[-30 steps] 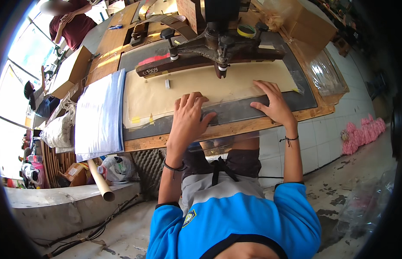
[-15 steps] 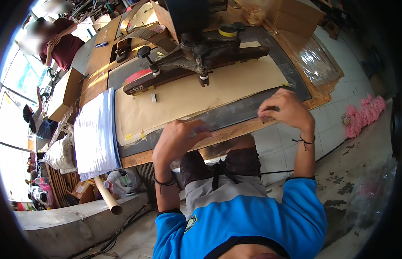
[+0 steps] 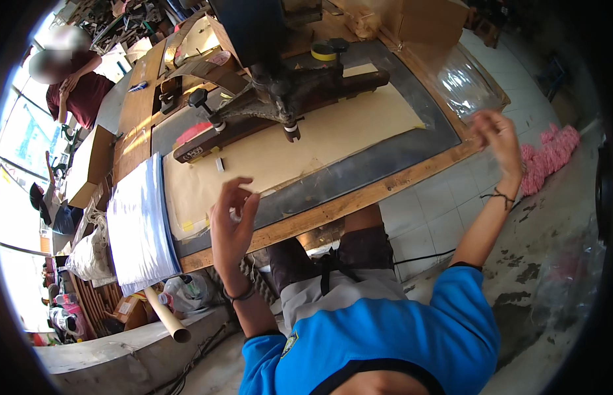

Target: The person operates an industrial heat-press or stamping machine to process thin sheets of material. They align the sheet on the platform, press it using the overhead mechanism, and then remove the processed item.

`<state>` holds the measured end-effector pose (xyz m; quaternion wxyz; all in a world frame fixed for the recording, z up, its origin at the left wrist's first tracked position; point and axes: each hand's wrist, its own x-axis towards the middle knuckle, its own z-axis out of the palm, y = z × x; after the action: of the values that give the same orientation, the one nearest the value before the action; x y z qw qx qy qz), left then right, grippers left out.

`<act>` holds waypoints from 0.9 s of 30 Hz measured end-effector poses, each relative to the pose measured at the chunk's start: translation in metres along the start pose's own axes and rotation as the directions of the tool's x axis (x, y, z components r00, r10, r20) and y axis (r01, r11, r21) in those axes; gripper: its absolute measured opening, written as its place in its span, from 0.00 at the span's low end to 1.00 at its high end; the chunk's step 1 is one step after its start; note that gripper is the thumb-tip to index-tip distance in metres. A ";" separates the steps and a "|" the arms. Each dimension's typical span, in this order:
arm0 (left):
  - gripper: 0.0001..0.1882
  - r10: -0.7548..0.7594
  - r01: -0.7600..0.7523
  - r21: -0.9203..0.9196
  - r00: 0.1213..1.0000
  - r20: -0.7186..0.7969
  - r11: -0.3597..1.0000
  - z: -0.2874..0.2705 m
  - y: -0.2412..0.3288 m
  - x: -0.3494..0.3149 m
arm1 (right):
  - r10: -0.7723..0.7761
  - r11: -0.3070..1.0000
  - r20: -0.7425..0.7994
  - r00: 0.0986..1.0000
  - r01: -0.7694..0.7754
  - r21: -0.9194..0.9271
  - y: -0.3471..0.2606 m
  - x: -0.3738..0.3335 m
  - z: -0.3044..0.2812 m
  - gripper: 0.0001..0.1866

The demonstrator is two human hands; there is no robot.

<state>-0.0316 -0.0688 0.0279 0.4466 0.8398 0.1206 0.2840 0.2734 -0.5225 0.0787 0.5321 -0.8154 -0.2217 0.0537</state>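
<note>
My left hand (image 3: 231, 227) is raised over the near left part of the table, thumb and curved fingers apart; a small pale glint shows between them, too unclear to name. Beyond it lies a large tan sheet (image 3: 319, 155) on a dark grey board (image 3: 346, 178). My right hand (image 3: 501, 141) is lifted past the table's right corner, near a clear plastic sheet (image 3: 464, 85). Its fingers are bent and smeared by motion, so whether they hold anything is hidden. A dark metal press bar (image 3: 287, 115) spans the tan sheet. A small grey block (image 3: 219, 164) sits on the sheet.
A stack of white-blue sheets (image 3: 138, 224) overhangs the table's left edge. Yellow tape (image 3: 323, 51) and a cardboard box (image 3: 425, 23) are at the back. A cardboard tube (image 3: 167, 315) stands below left. Pink bundled strands (image 3: 550, 158) lie at right. Another person (image 3: 86, 85) is far left.
My hands have moved apart: the left hand leftward, the right hand rightward and up, out past the table's corner. The whole view has shifted slightly.
</note>
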 end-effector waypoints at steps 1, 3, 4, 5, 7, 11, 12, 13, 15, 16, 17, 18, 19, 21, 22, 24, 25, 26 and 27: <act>0.11 -0.030 0.030 0.018 0.999 -0.031 0.999 -0.008 -0.009 -0.009 | 0.044 0.998 -0.137 0.990 -0.036 0.061 0.025 0.012 -0.025 0.18; 0.10 -0.068 0.073 0.073 0.995 -0.071 0.995 -0.017 -0.020 -0.023 | 0.145 0.971 -0.359 0.922 -0.063 0.231 0.075 0.035 -0.057 0.18; 0.10 -0.079 0.088 0.098 0.993 -0.091 0.991 -0.019 -0.028 -0.027 | 0.194 0.942 -0.443 0.875 -0.041 0.332 0.101 0.051 -0.066 0.18; 0.10 -0.110 0.121 0.103 0.988 -0.104 0.987 -0.019 -0.036 -0.031 | 0.251 0.905 -0.514 0.820 -0.010 0.426 0.126 0.066 -0.072 0.18; 0.11 -0.166 0.177 0.095 0.979 -0.116 0.980 -0.014 -0.049 -0.033 | 0.322 0.836 -0.545 0.774 0.037 0.547 0.177 0.092 -0.088 0.16; 0.11 -0.226 0.231 0.126 0.973 -0.048 0.965 -0.018 -0.038 -0.033 | 0.392 0.820 -0.560 0.730 -0.002 0.573 0.207 0.129 -0.068 0.14; 0.11 -0.235 0.237 0.131 0.971 -0.034 0.963 -0.017 -0.039 -0.032 | 0.385 0.840 -0.570 0.726 -0.021 0.542 0.216 0.134 -0.071 0.13; 0.11 -0.237 0.237 0.122 0.971 -0.019 0.964 -0.017 -0.041 -0.032 | 0.390 0.856 -0.567 0.726 -0.061 0.513 0.226 0.140 -0.091 0.12; 0.11 -0.210 0.210 0.155 0.978 -0.020 0.965 -0.018 -0.041 -0.034 | 0.380 0.856 -0.563 0.734 -0.048 0.515 0.234 0.147 -0.087 0.12; 0.11 -0.195 0.196 0.168 0.981 -0.018 0.966 -0.018 -0.042 -0.034 | 0.374 0.857 -0.564 0.736 -0.041 0.514 0.236 0.150 -0.087 0.12; 0.11 -0.177 0.178 0.189 0.984 -0.026 0.966 -0.018 -0.042 -0.035 | 0.375 0.858 -0.562 0.737 -0.046 0.511 0.239 0.151 -0.085 0.12; 0.11 -0.158 0.161 0.208 0.987 -0.033 0.965 -0.018 -0.042 -0.036 | 0.375 0.860 -0.562 0.738 -0.050 0.508 0.242 0.151 -0.084 0.12; 0.11 -0.138 0.143 0.228 0.990 -0.039 0.963 -0.019 -0.042 -0.036 | 0.375 0.862 -0.561 0.738 -0.055 0.504 0.244 0.152 -0.083 0.12; 0.11 -0.186 0.189 0.229 0.982 -0.033 0.955 -0.021 -0.038 -0.036 | 0.380 0.894 -0.582 0.719 -0.125 0.430 0.244 0.155 -0.079 0.13; 0.11 -0.210 0.212 0.230 0.977 -0.031 0.950 -0.021 -0.036 -0.036 | 0.382 0.906 -0.592 0.710 -0.161 0.391 0.245 0.158 -0.076 0.14; 0.11 -0.178 0.177 0.199 0.984 -0.009 0.964 -0.018 -0.038 -0.033 | 0.367 0.928 -0.578 0.729 -0.246 0.279 0.246 0.155 -0.102 0.19; 0.11 -0.159 0.156 0.177 0.987 0.002 0.972 -0.015 -0.038 -0.030 | 0.357 0.934 -0.575 0.737 -0.283 0.217 0.244 0.152 -0.118 0.22; 0.11 -0.130 0.127 0.192 0.992 -0.001 0.973 -0.015 -0.038 -0.028 | 0.268 0.926 -0.665 0.697 -0.377 -0.022 0.242 0.153 -0.117 0.26; 0.11 -0.099 0.098 0.204 0.995 -0.003 0.974 -0.013 -0.039 -0.027 | 0.152 0.847 -0.731 0.666 -0.468 -0.250 0.239 0.152 -0.119 0.31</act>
<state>-0.0593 -0.0498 -0.0087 0.3722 0.8751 0.1890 0.2448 0.5208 -0.6395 -0.0606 0.3702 -0.8958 0.1311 -0.2082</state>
